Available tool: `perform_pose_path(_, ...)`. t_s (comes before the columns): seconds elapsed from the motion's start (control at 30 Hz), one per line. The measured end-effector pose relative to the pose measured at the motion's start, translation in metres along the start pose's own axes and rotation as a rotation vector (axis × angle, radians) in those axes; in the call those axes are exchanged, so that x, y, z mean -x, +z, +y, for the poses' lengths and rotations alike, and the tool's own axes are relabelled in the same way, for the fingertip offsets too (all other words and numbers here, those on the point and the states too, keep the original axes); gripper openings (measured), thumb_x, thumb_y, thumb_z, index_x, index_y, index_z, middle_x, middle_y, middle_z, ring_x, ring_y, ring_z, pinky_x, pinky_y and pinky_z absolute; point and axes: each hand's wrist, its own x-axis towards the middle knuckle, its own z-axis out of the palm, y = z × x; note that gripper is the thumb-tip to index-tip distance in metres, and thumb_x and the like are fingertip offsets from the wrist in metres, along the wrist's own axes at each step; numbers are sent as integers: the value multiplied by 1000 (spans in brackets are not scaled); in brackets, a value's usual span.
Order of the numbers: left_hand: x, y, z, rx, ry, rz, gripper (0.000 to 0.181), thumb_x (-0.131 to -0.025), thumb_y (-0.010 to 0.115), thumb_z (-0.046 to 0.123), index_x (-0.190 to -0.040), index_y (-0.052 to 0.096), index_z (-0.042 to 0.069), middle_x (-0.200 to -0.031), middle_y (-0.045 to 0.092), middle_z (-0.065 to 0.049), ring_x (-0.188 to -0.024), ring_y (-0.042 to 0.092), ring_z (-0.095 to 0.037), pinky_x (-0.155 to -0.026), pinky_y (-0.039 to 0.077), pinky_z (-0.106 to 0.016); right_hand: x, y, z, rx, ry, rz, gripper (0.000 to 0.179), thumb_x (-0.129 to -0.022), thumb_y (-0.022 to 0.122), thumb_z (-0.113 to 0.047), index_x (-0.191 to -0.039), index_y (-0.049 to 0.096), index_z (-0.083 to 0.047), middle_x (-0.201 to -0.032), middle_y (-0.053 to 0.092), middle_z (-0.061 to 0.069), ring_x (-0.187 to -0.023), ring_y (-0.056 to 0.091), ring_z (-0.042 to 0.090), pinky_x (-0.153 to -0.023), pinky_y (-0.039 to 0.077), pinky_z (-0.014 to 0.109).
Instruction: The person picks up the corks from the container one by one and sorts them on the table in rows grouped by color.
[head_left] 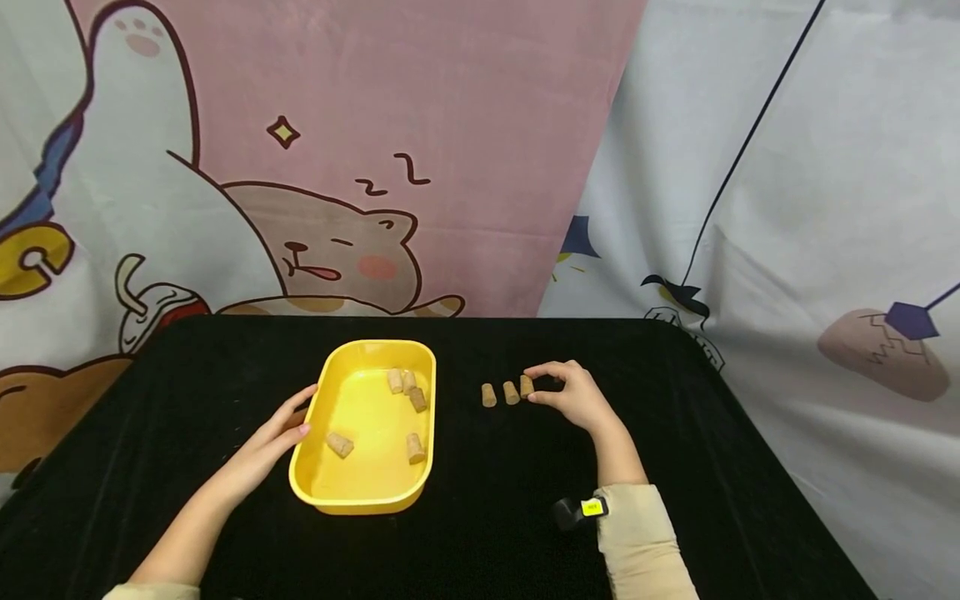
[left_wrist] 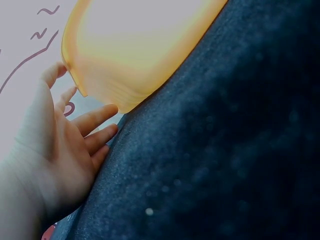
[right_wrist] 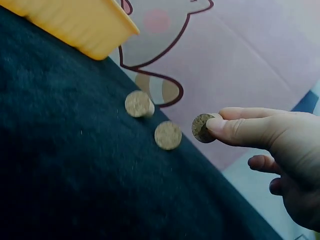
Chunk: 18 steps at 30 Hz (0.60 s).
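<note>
r hand (head_left: 577,400) pinches cork (head_left: 527,386), l hand (head_left: 266,443) touches yel tub (head_left: 367,417)

A cloth-backed table setup, though whether in a home, a studio or an office cannot be told. Creased cloth (head_left: 480,100), pink in the upper middle of the frame and white at the upper right, hangs behind, printed with a cartoon animal (head_left: 330,250) left of centre. A table (head_left: 517,533) with a fuzzy black top spreads across the lower half.
</note>
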Motion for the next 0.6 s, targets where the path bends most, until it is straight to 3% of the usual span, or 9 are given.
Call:
perform_pose_path(0.2, 0, 0, 0, -9, 2, -1, 56, -104, 37, 22, -153, 12, 11, -146, 25, -35, -127, 33, -55, -92, 36, -68, 2, 2, 16, 19, 61, -13, 34, -84, 74, -20, -117, 69, -18, -119, 60, 4, -106, 47, 29, -87, 41, 49)
perform_pose_path(0.6, 0, -1, 1, -2, -15, -1, 56, -104, 37, 23, -153, 12, 12, -146, 26, -35, -127, 33, -54, -93, 35, -68, 3, 8, 30, 23, 71, -32, 35, -86, 71, -19, -120, 67, -16, -122, 61, 5, -107, 48, 29, -87, 41, 50)
